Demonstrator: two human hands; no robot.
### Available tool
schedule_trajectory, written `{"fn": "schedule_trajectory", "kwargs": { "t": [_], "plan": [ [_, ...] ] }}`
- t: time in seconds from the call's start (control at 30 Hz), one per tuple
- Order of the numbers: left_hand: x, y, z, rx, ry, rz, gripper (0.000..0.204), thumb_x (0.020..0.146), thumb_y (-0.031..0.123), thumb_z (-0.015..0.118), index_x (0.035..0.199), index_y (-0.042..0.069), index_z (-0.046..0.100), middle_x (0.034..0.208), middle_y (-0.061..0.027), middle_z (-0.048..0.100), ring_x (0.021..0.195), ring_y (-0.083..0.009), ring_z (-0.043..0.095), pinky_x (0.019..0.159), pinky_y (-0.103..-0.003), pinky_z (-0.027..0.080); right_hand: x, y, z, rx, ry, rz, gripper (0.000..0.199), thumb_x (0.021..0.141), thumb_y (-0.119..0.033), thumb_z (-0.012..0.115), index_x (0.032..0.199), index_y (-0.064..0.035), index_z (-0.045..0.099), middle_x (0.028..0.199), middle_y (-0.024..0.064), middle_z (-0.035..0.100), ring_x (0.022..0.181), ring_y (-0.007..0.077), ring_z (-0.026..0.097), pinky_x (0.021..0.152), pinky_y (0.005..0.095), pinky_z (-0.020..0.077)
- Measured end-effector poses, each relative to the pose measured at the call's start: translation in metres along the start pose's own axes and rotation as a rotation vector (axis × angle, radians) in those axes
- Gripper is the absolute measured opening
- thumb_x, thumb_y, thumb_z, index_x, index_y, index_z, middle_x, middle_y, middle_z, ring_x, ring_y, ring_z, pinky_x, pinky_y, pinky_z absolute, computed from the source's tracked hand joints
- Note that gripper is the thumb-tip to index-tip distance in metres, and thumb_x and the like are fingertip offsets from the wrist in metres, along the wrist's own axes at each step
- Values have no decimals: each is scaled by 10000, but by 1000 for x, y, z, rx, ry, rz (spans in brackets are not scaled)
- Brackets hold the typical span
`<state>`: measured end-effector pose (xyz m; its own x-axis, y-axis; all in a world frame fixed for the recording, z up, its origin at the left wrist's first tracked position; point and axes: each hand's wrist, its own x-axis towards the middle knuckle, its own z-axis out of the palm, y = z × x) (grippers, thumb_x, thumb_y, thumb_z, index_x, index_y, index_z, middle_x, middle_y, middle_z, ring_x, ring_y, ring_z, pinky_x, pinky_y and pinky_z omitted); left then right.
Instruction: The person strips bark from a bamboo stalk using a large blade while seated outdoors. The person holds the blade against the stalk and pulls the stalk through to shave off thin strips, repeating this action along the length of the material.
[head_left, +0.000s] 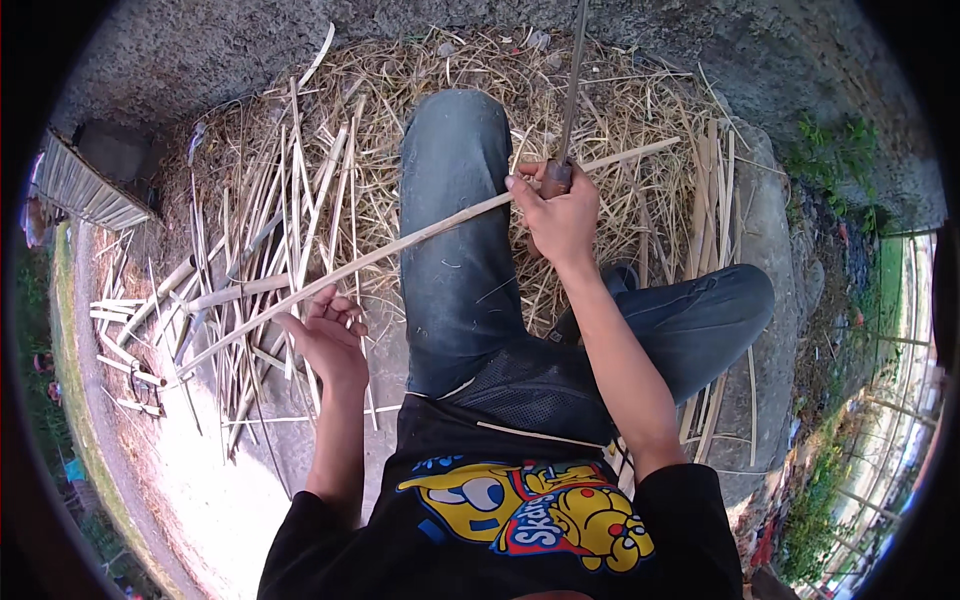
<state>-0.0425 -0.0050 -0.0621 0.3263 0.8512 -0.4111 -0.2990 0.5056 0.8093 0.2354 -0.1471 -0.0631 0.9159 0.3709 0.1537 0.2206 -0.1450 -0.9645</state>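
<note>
A long, pale bamboo strip (420, 234) runs slantwise across my raised knee, from low left to high right. My right hand (562, 222) is closed round the brown handle (556, 178) of a knife, whose long, narrow blade (574, 85) points away from me. The strip passes under my right thumb, beside the handle. My left hand (332, 338) is palm up just below the strip's left part, its thumb and loosely curled fingers apart. Fingertips of that hand lie close to the strip; whether they touch it I cannot tell.
Loose bamboo strips (318, 205) and cut pieces (240, 293) are heaped at the left. More strips (708, 200) lie at the right, near a stone slab (765, 300). Thin shavings (630, 110) cover the ground ahead, up to a rough wall (250, 50). My bent legs (455, 200) take up the middle.
</note>
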Motion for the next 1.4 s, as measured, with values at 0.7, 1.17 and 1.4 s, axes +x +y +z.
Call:
{"fn": "schedule_trajectory", "kwargs": {
  "t": [0.7,1.17,1.4],
  "plan": [
    [-44,39,102,1646,-358,1038,337,901,161,693,1224,68,677,1191,-108,655,1103,-300,595,935,-420,451,0,-32,30,-92,-87,-251,90,815,-20,692,886,-4,640,736,120,701,644,261,714,607,381,545],
    [-4,23,86,1103,-476,537,169,988,80,620,866,-2,536,627,-135,616,526,-203,606,511,-335,444,-39,-73,-43,-206,-354,-145,220,933,-192,727,863,-11,622,580,25,562,518,99,592,494,285,426],
    [-3,4,101,1011,-504,436,165,948,111,695,884,-24,623,639,-113,670,564,-100,618,545,-277,467,-48,-44,-26,-562,-473,-316,522,925,-541,674,813,-35,608,577,131,593,549,367,628,501,439,471]
  ]
}}
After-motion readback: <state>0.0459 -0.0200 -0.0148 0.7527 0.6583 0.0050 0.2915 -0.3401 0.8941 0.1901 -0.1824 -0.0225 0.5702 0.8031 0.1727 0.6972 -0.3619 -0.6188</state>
